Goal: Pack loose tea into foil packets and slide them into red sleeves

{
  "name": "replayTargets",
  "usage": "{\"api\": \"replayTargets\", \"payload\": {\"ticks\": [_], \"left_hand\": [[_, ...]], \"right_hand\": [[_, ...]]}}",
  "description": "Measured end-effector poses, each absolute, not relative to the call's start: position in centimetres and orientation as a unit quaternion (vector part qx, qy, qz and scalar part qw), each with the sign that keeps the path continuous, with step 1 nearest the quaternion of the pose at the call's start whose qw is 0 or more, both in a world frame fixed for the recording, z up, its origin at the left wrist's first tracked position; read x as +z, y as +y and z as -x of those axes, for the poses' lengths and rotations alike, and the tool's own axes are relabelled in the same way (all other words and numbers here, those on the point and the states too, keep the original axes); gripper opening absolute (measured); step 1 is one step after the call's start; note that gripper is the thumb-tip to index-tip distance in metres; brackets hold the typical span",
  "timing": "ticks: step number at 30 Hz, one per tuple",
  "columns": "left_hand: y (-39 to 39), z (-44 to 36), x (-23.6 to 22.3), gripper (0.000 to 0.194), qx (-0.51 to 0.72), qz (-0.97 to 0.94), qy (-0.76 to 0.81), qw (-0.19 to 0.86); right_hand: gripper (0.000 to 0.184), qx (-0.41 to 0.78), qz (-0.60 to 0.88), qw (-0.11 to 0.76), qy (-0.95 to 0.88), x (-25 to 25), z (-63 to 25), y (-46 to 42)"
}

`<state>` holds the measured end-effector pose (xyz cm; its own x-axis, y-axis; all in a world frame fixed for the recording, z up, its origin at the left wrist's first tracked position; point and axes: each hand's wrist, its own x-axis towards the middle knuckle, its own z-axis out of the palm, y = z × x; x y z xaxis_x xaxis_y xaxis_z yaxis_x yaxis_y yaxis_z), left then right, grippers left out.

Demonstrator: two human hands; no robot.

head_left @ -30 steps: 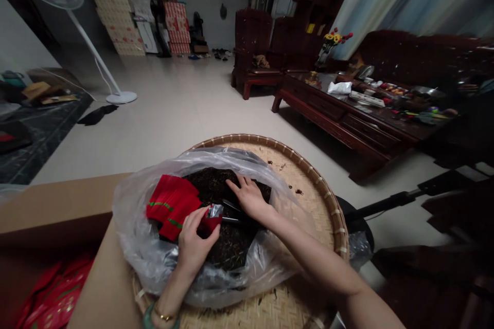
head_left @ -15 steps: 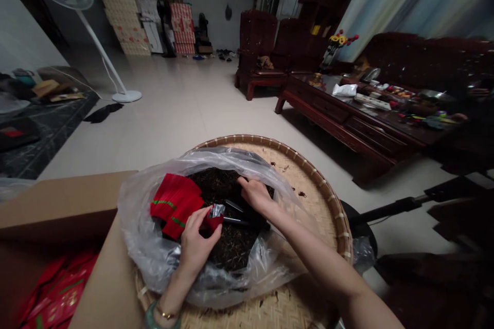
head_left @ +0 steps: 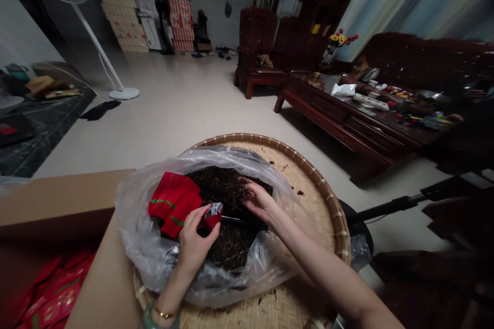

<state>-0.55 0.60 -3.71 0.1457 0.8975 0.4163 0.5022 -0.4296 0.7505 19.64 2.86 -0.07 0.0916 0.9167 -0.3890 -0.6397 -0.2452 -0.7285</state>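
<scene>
My left hand point(head_left: 195, 239) is closed on a small red packet point(head_left: 213, 217), its silver-lined mouth gaping upward. My right hand point(head_left: 259, 200) pinches dark dried leaves that look like tea point(head_left: 241, 190), over the loose heap inside a clear plastic bag point(head_left: 135, 247). A shiny black object point(head_left: 235, 220) lies on the leaves between my hands, partly covered. To the left of the held packet, a fanned stack of red packets point(head_left: 173, 195) with green marks rests on the leaves. Under the bag is a round woven bamboo tray point(head_left: 287, 157).
At the left stands an open cardboard box point(head_left: 104, 277) holding more red packets point(head_left: 57, 298). A black stand pole point(head_left: 386, 208) reaches in near the tray's right edge. Farther off are a white floor fan point(head_left: 123, 93) and a dark wooden table point(head_left: 328, 105) covered with items.
My right hand has lifted slightly with leaves now showing at its fingers. The packet in my left hand is turned so that its silver inside shows more. The view has shifted slightly.
</scene>
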Motion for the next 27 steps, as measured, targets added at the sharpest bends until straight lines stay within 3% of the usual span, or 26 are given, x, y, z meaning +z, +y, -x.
{"api": "replayTargets", "payload": {"ticks": [2, 6, 12, 18, 27], "left_hand": [[0.6, 0.5, -3.6, 0.034, 0.444, -0.724, 0.480, 0.222], [0.6, 0.5, -3.5, 0.034, 0.445, -0.725, 0.478, 0.220], [0.5, 0.6, -3.6, 0.034, 0.442, -0.717, 0.484, 0.238], [0.5, 0.5, -3.5, 0.034, 0.442, -0.715, 0.483, 0.245], [0.6, 0.5, -4.0, 0.038, 0.440, -0.712, 0.482, 0.259]], "right_hand": [[0.010, 0.699, 0.402, 0.585, -0.091, -0.3, -19.5, 2.6], [0.024, 0.770, 0.319, 0.552, 0.000, -0.4, -19.3, 2.1], [0.017, 0.801, 0.323, 0.503, 0.009, -0.2, -19.1, 2.0], [0.009, 0.746, 0.327, 0.578, 0.055, 0.5, -18.4, 2.3], [0.029, 0.771, 0.299, 0.561, 0.026, 1.6, -18.1, 2.3]]}}
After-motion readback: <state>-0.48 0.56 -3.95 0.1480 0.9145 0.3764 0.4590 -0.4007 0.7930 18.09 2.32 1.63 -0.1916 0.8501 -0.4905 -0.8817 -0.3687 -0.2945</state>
